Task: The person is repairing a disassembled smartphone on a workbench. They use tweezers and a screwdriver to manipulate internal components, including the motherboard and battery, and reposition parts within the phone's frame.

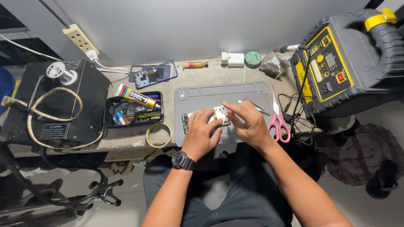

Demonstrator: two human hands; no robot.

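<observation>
Head view shows the grey work mat (210, 94) in the middle of the bench, and everything else is best placed from it. On the mat's near half, just left of its centre, lies an opened phone (206, 117) with its back off and its circuitry exposed. The left hand (201, 133), a dark watch on its wrist, covers the phone's near side with the fingers curled down on its frame, pinning it flat. The right hand (249, 122) comes in from the mat's right side with thumb and forefinger pinched together at the phone's exposed upper end; whether they nip a small part or only press on the board cannot be told. The phone looks light, thin and stiff, but with its back off it is likely fragile: bare board, thin ribbon cables and small connectors that would tear or bend under a careless pull. The safest hold seems to be by the long edges of the frame, as the left hand has it, keeping fingertips off the board and glass. A pair of tweezers (252, 106) lies on the mat just beyond the right hand. Pink-handled scissors (277, 122) rest at the mat's right edge, and a yellow-and-grey power unit (345, 63) stands further right. Left of the mat sits a black tray (110, 122) of small tools with a tube of glue (136, 96) across it; a roll of tape (158, 135) lies near the mat's left front corner.
</observation>
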